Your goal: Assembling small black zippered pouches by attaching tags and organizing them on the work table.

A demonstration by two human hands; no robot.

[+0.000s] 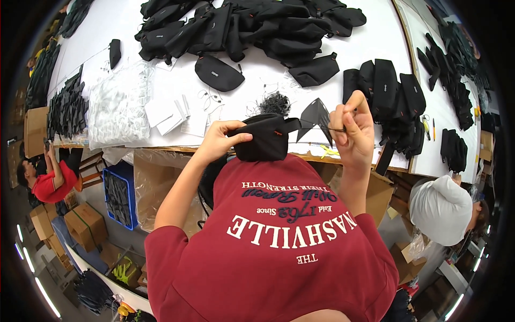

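A white table [118,27] runs across the upper part of the view, its wooden front edge close to the person. At the far side lies a big heap of black bags [241,29], with one flat waist bag [220,73] and another pouch [315,71] just in front of it. On the left of the table sit a stack of clear plastic sleeves [120,104] and some white cards [169,115]; near the middle is a tangle of black cords [274,103], and to the right a row of upright black bags [383,88].

The left hand [228,140] grips a small black bag [263,142] at the front edge, thumb across its face. The right hand [354,126] is raised to the right of it, fingertips closed on what looks like a thin dark strand [338,130], too small to be sure of.

Below the table on the left stand a blue crate [120,167] of dark items and cardboard boxes [86,227]. A person in red [53,182] is at the far left, another in pale grey [441,209] at the right; strip lights [47,297] shine at the rim.
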